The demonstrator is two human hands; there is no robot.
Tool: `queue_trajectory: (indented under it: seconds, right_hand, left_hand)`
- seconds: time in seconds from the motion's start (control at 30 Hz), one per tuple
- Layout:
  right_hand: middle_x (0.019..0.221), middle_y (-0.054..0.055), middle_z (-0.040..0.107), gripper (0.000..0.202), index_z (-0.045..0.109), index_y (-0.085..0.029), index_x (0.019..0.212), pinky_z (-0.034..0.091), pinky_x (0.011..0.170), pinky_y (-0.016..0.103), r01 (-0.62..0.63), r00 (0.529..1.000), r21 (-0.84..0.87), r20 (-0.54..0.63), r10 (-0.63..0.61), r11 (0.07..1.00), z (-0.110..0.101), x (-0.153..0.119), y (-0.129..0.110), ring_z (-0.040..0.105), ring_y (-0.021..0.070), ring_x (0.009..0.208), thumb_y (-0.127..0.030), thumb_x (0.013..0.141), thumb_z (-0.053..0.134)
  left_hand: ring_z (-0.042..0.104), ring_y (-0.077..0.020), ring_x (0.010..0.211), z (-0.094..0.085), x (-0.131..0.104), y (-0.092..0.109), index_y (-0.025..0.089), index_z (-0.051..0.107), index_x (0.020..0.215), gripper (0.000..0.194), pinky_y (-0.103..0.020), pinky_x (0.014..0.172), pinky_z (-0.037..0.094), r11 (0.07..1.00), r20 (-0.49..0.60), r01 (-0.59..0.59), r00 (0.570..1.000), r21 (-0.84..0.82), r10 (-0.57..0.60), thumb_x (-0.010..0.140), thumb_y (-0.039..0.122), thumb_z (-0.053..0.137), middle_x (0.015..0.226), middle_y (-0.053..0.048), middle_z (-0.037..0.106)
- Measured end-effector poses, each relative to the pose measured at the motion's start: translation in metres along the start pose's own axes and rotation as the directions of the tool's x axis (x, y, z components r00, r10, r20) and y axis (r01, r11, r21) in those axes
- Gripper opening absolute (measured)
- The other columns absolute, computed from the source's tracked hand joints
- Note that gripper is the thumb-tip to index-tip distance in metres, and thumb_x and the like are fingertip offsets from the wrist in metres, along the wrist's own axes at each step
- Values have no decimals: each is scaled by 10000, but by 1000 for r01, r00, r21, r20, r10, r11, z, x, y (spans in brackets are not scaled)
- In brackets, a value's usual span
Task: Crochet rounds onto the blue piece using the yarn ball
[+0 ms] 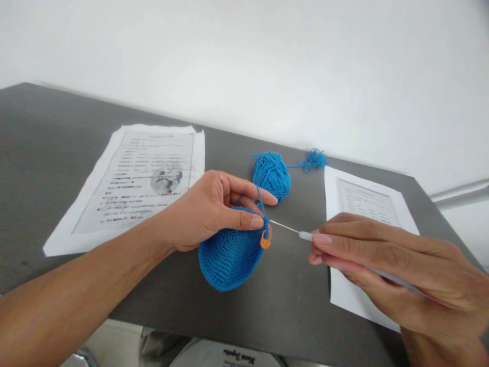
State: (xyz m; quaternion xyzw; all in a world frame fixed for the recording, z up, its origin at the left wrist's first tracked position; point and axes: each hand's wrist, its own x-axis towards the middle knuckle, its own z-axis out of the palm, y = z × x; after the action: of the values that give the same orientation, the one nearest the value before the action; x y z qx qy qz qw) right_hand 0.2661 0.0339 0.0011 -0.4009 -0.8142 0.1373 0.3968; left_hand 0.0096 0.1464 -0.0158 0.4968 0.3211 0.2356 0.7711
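A round blue crochet piece (229,260) hangs from my left hand (217,204), its edge pinched between thumb and fingers. Blue yarn (260,199) runs over the stretched index finger of that hand. An orange stitch marker (265,239) is clipped at the piece's right edge. My right hand (382,255) is closed around a crochet hook (305,235) with a pale handle. The hook's thin metal shaft points left, and its tip meets the work beside my left thumb; the exact tip is hidden in the stitches.
Behind my left hand lies a ball of blue yarn (272,176), with a loose yarn tangle (315,159) farther right. A printed sheet (91,204) lies at left on the dark table (153,306), another sheet (347,290) under my right hand. A white wall (229,66) stands behind.
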Motion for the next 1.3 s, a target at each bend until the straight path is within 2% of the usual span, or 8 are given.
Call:
queue_trajectory:
  seconds: [0.17, 0.37, 0.5, 0.67, 0.83, 0.93, 1.17, 1.3]
  right_hand:
    - [961, 31, 859, 437, 818, -339, 1304, 731, 689, 250, -15, 997, 26, -81, 17, 1000, 4, -1, 2, 842, 196, 817, -117, 928, 817]
    - [1057, 60, 870, 426, 815, -329, 1316, 744, 763, 295, -31, 996, -39, 84, 34, 999, -5, 3, -6, 855, 232, 876, -112, 951, 781]
    - [1059, 49, 870, 458, 800, -360, 1337, 742, 764, 306, -36, 998, -32, 53, 38, 999, -5, 1, -7, 852, 237, 886, -111, 954, 777]
    - [936, 46, 861, 422, 830, -346, 1284, 710, 595, 280, -38, 999, 69, -28, 40, 997, 1, 3, 0, 830, 221, 756, -144, 914, 837]
    - [812, 60, 828, 360, 851, -318, 1243, 663, 486, 330, -145, 984, 276, -64, 169, 950, 9, 0, 4, 792, 235, 657, -130, 941, 798]
    - [788, 71, 814, 202, 883, -266, 1142, 652, 430, 302, -244, 943, 508, -75, 325, 826, 16, -1, 4, 768, 211, 565, -206, 970, 798]
    - [728, 18, 819, 144, 879, -174, 954, 531, 363, 74, -362, 762, 888, 107, 639, 283, 37, 12, 6, 720, 92, 496, -308, 903, 882]
    - [775, 2, 833, 103, 865, -198, 955, 590, 448, 83, -291, 751, 928, 71, 657, 232, 56, 18, 4, 752, 88, 576, -285, 903, 884]
  left_hand:
    - [722, -107, 589, 0, -1, 3, 124, 885, 979, 259, -123, 514, 567, 1000, 7, -2, 1000, 8, 2, 746, 12, 895, 700, -40, 828]
    - [687, -75, 557, -1, 0, 2, 129, 890, 961, 256, -99, 505, 550, 1000, 12, 10, 1000, 15, -11, 755, -22, 876, 661, -1, 798]
    - [719, -91, 578, -1, 1, 1, 130, 885, 930, 238, -114, 525, 568, 1000, 22, 19, 1000, 11, -20, 748, -24, 878, 655, 6, 794]
    - [779, -150, 658, -2, 0, 2, 143, 888, 962, 229, -166, 571, 603, 998, 20, 46, 999, 47, -47, 747, 84, 937, 746, -60, 850]
    - [767, -150, 649, -1, -2, 2, 151, 895, 926, 204, -179, 581, 593, 998, 22, 19, 1000, 57, -20, 738, 82, 931, 749, -71, 853]
    - [779, -158, 665, 0, -3, 3, 156, 892, 910, 190, -186, 586, 594, 999, 16, -2, 1000, 39, 1, 740, 80, 930, 756, -65, 857]
    - [787, -144, 684, 9, -3, -5, 152, 870, 952, 176, -193, 634, 597, 987, -67, -155, 985, 32, 157, 788, 112, 919, 791, -42, 868]
    - [798, -155, 738, 20, -2, -13, 150, 867, 1011, 259, -209, 682, 597, 968, -212, -241, 945, 69, 250, 765, 155, 947, 835, -30, 876]
